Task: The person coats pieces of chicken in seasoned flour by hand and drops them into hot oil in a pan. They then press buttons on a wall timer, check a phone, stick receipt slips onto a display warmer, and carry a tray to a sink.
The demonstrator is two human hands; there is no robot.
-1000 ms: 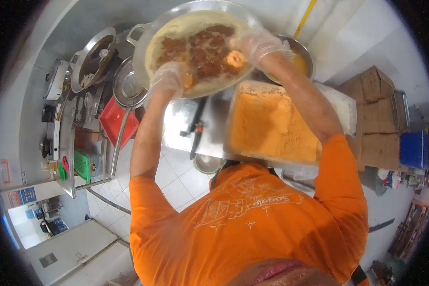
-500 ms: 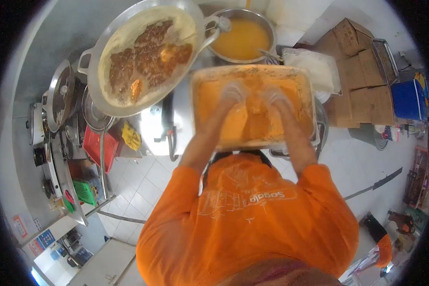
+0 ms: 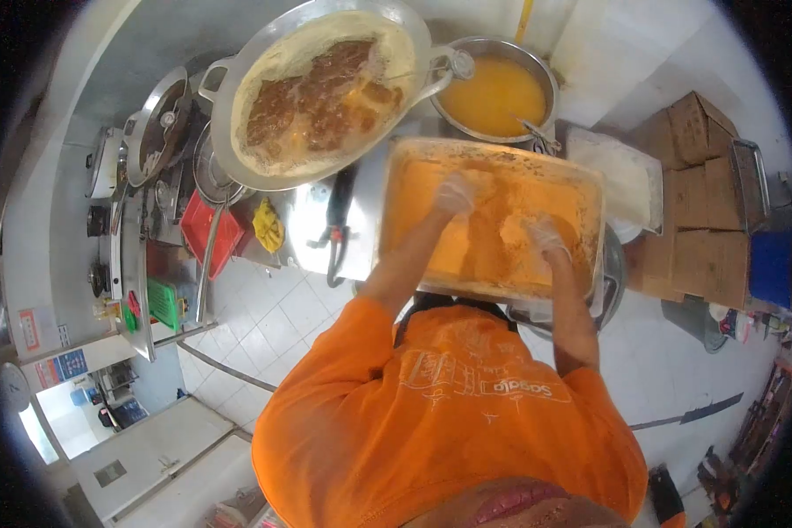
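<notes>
Both hands wear clear plastic gloves and are over a large rectangular tray [image 3: 493, 151] of orange powder. My left hand [image 3: 455, 194] touches the powder in the upper middle of the tray; its fingers are too blurred to read. My right hand [image 3: 547, 236] is lower and to the right, at a lumpy, powder-covered piece [image 3: 521, 239], with its fingertips hidden. Up and to the left, a big two-handled pan [image 3: 224, 145] holds bubbling oil with browned pieces in it. Behind the tray stands a metal bowl [image 3: 493, 88] of yellow-orange liquid with tongs [image 3: 537, 134] at its rim.
A white powder container [image 3: 614, 176] is right of the tray, beside cardboard boxes [image 3: 700, 211]. On the left are a strainer [image 3: 216, 172], a red tray [image 3: 211, 227], a yellow cloth [image 3: 268, 226], a second pan [image 3: 158, 123] and a green basket [image 3: 163, 302].
Both hands have left the pan, where they held orange-coated pieces, and are now in the powder tray. My right hand has since moved a little down and right, and the hands are further apart.
</notes>
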